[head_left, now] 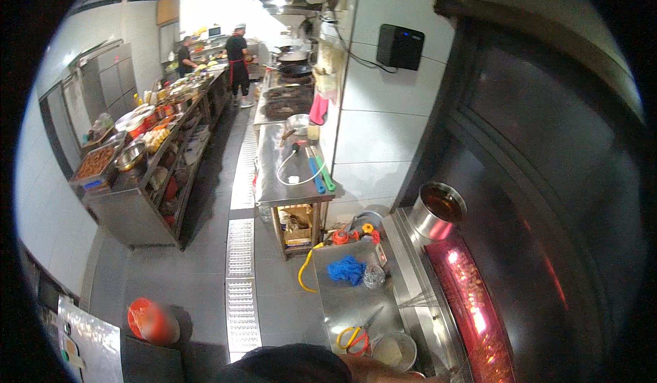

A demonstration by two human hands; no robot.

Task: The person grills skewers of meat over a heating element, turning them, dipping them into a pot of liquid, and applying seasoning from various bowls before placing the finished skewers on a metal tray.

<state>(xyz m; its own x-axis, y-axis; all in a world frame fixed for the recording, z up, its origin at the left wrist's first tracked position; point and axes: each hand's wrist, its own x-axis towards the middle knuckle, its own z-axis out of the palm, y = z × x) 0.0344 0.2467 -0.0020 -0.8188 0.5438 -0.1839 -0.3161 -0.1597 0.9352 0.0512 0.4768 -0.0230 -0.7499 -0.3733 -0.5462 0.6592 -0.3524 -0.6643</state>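
Both my hands are out of view. A forearm (377,370) in a dark sleeve crosses the bottom edge; which arm it is I cannot tell. Beside it, a round metal bowl (409,361) holds something pale. Scissors (350,339) with a yellow and a red handle loop lie on the stainless steel counter (349,303). Farther up that counter are a crumpled blue cloth or mesh (346,270) and a steel wool scourer (374,277). To the right runs a long trough (469,306) lit red. Thin metal skewers or wires (423,300) stick out over its near ledge.
A steel pot (423,218) of brown liquid stands beyond the trough. A yellow hose (303,267) hangs by red valves (341,236). Blue and green tongs (315,172) lie on a steel table (277,188). An orange bucket (154,321) stands on the floor. Two people (237,49) work far back.
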